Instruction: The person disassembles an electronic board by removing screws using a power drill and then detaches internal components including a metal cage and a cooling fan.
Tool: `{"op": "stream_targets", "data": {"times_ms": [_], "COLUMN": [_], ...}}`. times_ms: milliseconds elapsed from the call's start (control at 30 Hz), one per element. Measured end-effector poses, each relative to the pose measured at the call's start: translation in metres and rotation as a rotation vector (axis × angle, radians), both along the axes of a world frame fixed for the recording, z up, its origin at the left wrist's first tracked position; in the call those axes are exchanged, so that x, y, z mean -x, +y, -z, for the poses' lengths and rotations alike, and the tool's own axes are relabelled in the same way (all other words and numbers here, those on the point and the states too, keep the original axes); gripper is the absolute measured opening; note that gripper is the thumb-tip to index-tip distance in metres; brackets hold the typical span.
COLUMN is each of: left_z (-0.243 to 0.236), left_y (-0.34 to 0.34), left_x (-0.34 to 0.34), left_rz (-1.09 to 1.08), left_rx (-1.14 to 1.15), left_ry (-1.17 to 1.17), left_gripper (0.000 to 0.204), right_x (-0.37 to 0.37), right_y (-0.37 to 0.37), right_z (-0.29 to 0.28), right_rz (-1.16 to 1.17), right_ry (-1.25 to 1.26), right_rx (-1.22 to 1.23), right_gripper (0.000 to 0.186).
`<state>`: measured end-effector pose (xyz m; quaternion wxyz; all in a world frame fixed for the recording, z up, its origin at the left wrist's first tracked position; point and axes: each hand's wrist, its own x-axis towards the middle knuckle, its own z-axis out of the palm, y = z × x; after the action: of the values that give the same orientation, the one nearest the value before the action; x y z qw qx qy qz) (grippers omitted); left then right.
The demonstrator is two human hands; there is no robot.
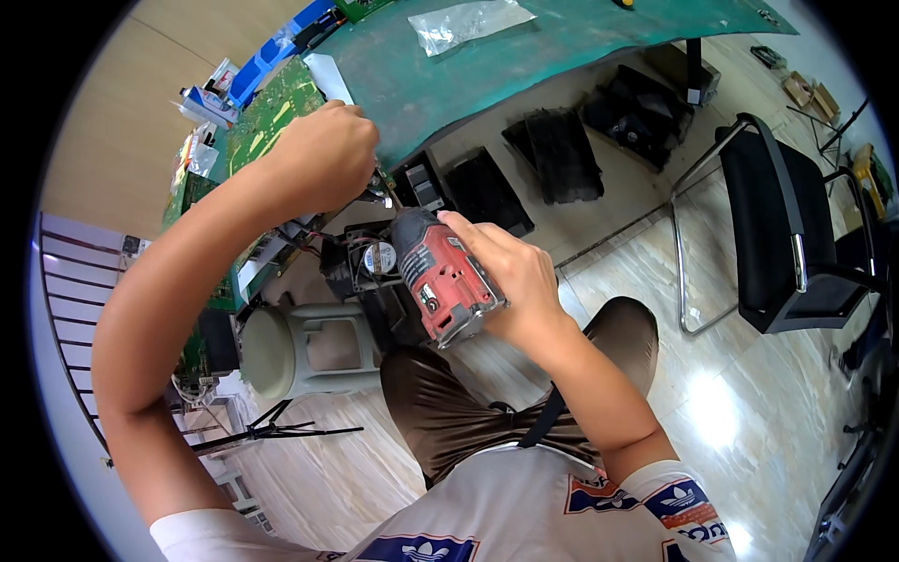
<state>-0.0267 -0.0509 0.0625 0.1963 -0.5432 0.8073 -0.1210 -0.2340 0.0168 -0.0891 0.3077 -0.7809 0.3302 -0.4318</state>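
Observation:
My right hand (510, 276) is wrapped round a red and black cordless drill (440, 281). The drill's nose points up toward the bench edge, close to my left hand. My left hand (328, 155) is curled closed at the near edge of the green bench mat (412, 98); its fingertips face away, and anything in them is hidden. Beside it lies a large green circuit board (272, 117). Just below the drill's nose, to its left, a black cooling fan with a round white label (379, 258) and some wires are visible.
A clear plastic bag (468, 23) lies on the mat. A grey plastic stool (328, 351) stands left of my knees. Black panels (557, 155) sit beneath the bench. A black chair (782, 220) is at the right. Blue bins (272, 61) stand at the back left.

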Motion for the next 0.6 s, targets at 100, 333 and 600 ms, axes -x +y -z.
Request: {"op": "stream_targets", "data": {"times_ms": [100, 333, 600], "left_z": [0.0021, 0.0009, -0.0014], "left_y": [-0.0038, -0.0056, -0.0055], "left_x": [-0.0022, -0.0016, -0.0015], "left_rz": [0.032, 0.067, 0.052], "left_rx": [0.001, -0.03, -0.021], "left_ry": [-0.033, -0.039, -0.044], "left_gripper": [0.019, 0.017, 0.015], "right_x": [0.0021, 0.0011, -0.0009], "right_y": [-0.0006, -0.0008, -0.0036], "right_z": [-0.002, -0.0006, -0.0017], "right_rz": [0.016, 0.025, 0.05], "right_ry": [0.042, 0.044, -0.053], "right_rx": [-0.01, -0.042, 0.002], "right_gripper": [0.074, 0.074, 0.062]}}
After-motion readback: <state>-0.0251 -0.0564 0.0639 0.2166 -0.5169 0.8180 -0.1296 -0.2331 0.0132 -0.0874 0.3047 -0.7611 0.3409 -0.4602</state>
